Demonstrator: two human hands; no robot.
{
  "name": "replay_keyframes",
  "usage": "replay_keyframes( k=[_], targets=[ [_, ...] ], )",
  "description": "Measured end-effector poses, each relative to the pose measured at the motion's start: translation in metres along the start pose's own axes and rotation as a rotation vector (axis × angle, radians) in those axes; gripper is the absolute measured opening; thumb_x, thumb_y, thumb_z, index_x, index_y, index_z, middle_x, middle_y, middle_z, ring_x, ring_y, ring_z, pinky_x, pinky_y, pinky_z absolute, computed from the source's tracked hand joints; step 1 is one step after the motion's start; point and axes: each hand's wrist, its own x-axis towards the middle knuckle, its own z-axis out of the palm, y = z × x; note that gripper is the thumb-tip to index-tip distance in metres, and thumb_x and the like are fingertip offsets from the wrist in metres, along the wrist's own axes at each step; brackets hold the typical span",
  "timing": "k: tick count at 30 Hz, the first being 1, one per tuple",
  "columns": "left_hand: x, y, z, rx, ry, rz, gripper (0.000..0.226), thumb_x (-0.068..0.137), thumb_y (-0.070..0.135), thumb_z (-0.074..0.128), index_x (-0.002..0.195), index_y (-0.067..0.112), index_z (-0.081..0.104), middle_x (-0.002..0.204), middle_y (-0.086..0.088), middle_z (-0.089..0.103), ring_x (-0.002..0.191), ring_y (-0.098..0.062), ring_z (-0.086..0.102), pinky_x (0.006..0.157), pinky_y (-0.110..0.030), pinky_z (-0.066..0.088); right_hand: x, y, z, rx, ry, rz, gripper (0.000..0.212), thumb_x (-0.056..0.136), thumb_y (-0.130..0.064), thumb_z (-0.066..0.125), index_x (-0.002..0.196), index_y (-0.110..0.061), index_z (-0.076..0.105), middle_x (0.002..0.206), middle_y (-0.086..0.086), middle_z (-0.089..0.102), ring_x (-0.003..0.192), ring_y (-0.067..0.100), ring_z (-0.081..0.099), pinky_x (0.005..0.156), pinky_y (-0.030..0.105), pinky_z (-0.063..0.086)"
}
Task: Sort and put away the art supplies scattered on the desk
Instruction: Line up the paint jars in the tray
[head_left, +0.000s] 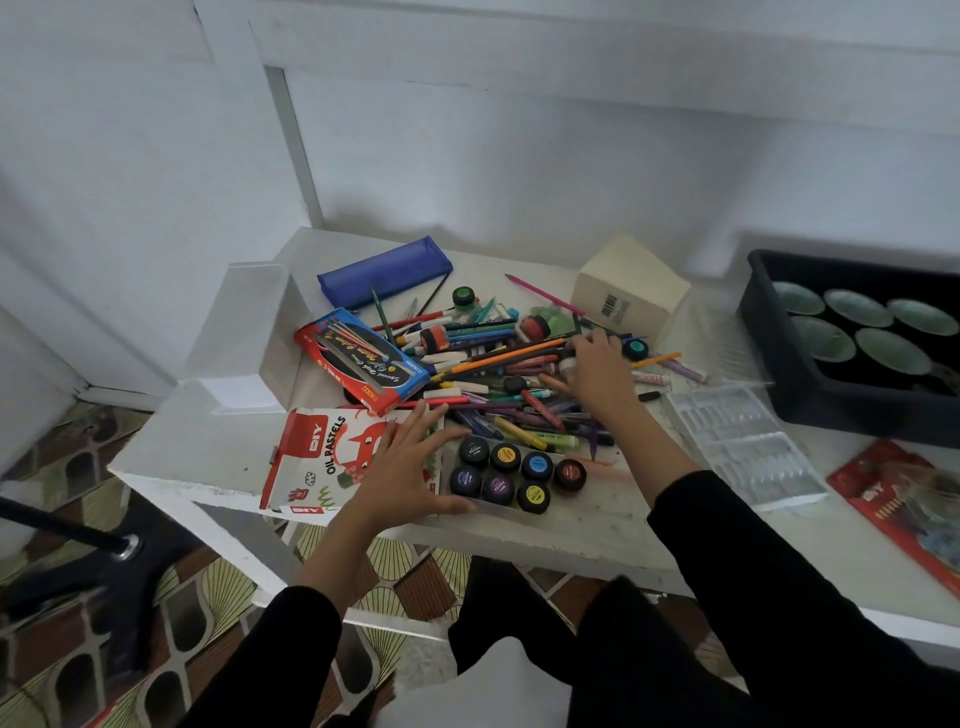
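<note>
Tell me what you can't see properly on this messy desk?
Head view: whatever the right hand touches in the pencil pile, covered by its own fingers.
Head view: the picture on the oil pastels box, partly under the left hand.
Head view: the red packet, blurred and cut off by the right edge.
Head view: writing on the paint jars, too small to read.

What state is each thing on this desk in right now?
Blue pencil case, closed, lying flat.
Paint jars, lids on, upright.
Oil pastels box, lying flat.
Left hand, fingers spread, resting on the oil pastels box.
Right hand, reaching into the pen pile; grip unclear.
Clear plastic tray, empty.
</note>
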Motion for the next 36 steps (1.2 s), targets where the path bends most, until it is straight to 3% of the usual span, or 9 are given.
replay_keyframes(
  k=[4,6,8,10,14,16,24,32,36],
  targets=[
    [0.0,-0.002,0.001,0.002,0.007,0.003,0.099,0.046,0.098,0.035,0.134,0.052,0.027,0.157,0.014,0.005,0.143,-0.005,-0.016,0.116,-0.045,-0.009,-0.009,0.011,-0.003,0.149,0.109,-0.029,0.035,0.083,-0.023,0.068,0.112,-0.007,0.056,0.117,0.013,0.052,0.112,0.03,0.044,0.089,0.039,0.041],
    [0.001,-0.002,0.001,-0.009,0.012,0.008,0.101,0.047,0.098,0.036,0.135,0.05,0.029,0.157,0.014,0.006,0.143,-0.005,-0.016,0.116,-0.044,-0.009,-0.022,0.016,-0.012,0.37,0.131,-0.014,0.032,0.08,-0.023,0.072,0.104,-0.008,0.057,0.106,0.011,0.056,0.1,0.028,0.052,0.082,0.035,0.043],
    [0.001,-0.003,0.001,-0.014,0.014,0.008,0.102,0.047,0.098,0.037,0.136,0.049,0.031,0.157,0.014,0.006,0.143,-0.005,-0.016,0.115,-0.042,-0.011,-0.042,0.016,-0.026,0.686,0.033,0.049,0.031,0.078,-0.022,0.075,0.099,-0.013,0.054,0.099,0.004,0.058,0.089,0.021,0.058,0.074,0.029,0.05],
    [0.002,-0.003,0.002,-0.014,0.008,0.006,0.102,0.047,0.098,0.037,0.136,0.049,0.03,0.157,0.014,0.005,0.143,-0.005,-0.016,0.115,-0.041,-0.011,-0.063,0.019,-0.039,0.831,-0.147,0.049,0.033,0.075,-0.021,0.077,0.097,-0.017,0.052,0.099,0.001,0.06,0.087,0.02,0.062,0.074,0.03,0.054],
    [0.002,-0.004,0.002,-0.012,0.003,0.0,0.098,0.048,0.09,0.05,0.136,0.049,0.031,0.158,0.013,0.006,0.143,-0.005,-0.016,0.117,-0.045,-0.009,-0.1,0.029,-0.054,0.768,-0.522,-0.108,0.043,0.071,-0.019,0.081,0.102,-0.03,0.053,0.104,0.002,0.057,0.09,0.022,0.062,0.075,0.029,0.054],
    [0.002,-0.004,0.002,-0.004,0.005,-0.005,0.092,0.052,0.084,0.053,0.135,0.05,0.03,0.158,0.012,0.007,0.143,-0.004,-0.015,0.116,-0.044,-0.009,-0.111,0.03,-0.055,0.627,-0.595,-0.194,0.043,0.069,-0.021,0.082,0.1,-0.037,0.057,0.104,-0.003,0.053,0.086,0.02,0.059,0.072,0.025,0.053],
    [0.003,-0.005,0.002,-0.003,0.014,-0.012,0.095,0.051,0.083,0.052,0.137,0.045,0.035,0.158,0.011,0.009,0.144,-0.006,-0.012,0.116,-0.045,-0.007,-0.125,0.018,-0.046,0.448,-0.576,-0.27,0.025,0.075,-0.006,0.075,0.09,-0.023,0.064,0.099,-0.003,0.051,0.078,0.01,0.061,0.071,0.026,0.054],
    [0.001,-0.004,0.003,-0.001,0.015,0.0,0.104,0.046,0.094,0.044,0.138,0.044,0.035,0.158,0.011,0.008,0.144,-0.007,-0.012,0.116,-0.044,-0.008,-0.139,0.0,-0.041,0.318,-0.416,-0.218,0.021,0.076,-0.025,0.076,0.083,-0.018,0.057,0.091,-0.004,0.052,0.076,0.011,0.05,0.071,0.028,0.047],
    [0.002,-0.003,0.003,0.013,0.011,-0.012,0.098,0.051,0.085,0.05,0.138,0.043,0.035,0.158,0.01,0.008,0.144,-0.008,-0.012,0.116,-0.045,-0.007,-0.144,0.0,-0.041,0.396,-0.387,-0.157,0.028,0.076,-0.019,0.077,0.097,-0.018,0.058,0.092,-0.004,0.052,0.076,0.012,0.052,0.068,0.026,0.046]
  ],
)
